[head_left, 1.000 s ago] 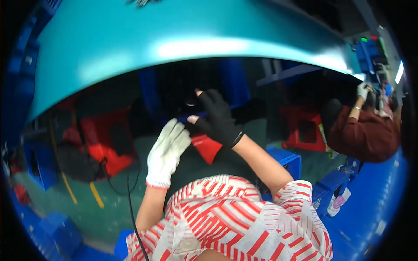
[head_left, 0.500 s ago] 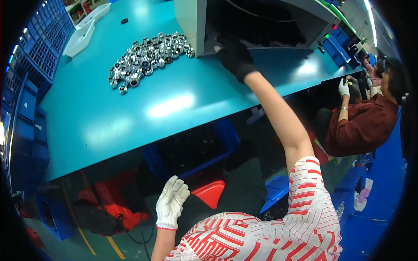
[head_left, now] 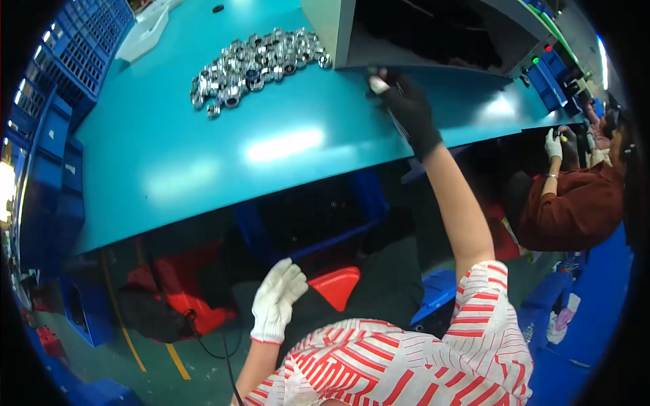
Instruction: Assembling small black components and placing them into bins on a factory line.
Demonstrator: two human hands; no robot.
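My right hand [head_left: 410, 111], in a black glove with a pale thumb tip, is over the turquoise table [head_left: 223, 162] just in front of a pale box-like housing [head_left: 343, 34]. Its fingers are closed around something small and dark at the tips, too blurred to name. Left of the housing lies a heap of shiny metal ring-shaped fittings [head_left: 261, 64], several with dark centres. My left hand [head_left: 277, 301], in a white knitted glove, hovers above my lap below the table edge. Its fingers are loosely extended, and nothing shows in them.
Black pieces [head_left: 433, 34] fill the housing's dark inside. A small black ring [head_left: 217, 9] and a white tray [head_left: 143, 34] lie at the far left. Blue crates [head_left: 81, 51] line the left side. Under the table is a blue bin [head_left: 305, 247]. A co-worker [head_left: 575, 203] sits at right.
My right hand has drawn back from the housing's opening, toward me and rightward, over the table. The whole view has shifted slightly. My left hand stays over my lap.
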